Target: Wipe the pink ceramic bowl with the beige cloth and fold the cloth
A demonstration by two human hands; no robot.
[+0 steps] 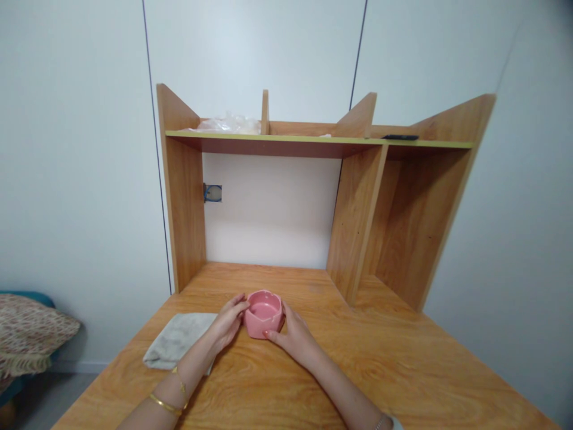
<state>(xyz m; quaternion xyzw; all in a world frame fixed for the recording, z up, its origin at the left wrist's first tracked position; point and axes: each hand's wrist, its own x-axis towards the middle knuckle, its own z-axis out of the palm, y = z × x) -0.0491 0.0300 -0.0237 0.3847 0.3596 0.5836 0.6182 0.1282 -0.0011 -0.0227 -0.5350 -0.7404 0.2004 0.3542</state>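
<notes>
A pink, glossy ashtray [259, 328] with faceted sides and an angular rim is at the middle of the wooden desk, its hollow facing up. My left hand [229, 322] grips its left side, with the fingertips at the rim. On the other side, my right hand [293, 333] wraps the right wall and lays its thumb on the front face. Whether the base touches the desk I cannot tell. A folded grey cloth [181, 337] lies to the left, partly covered by my left forearm.
Behind the desk top [358, 364] rises a wooden shelf unit [358, 227]. On its upper shelf are a clear plastic bag [230, 123] and a flat black object [400, 137]. An open wall socket box [213, 193] shows at the back. A patterned cushion [33, 328] is at far left.
</notes>
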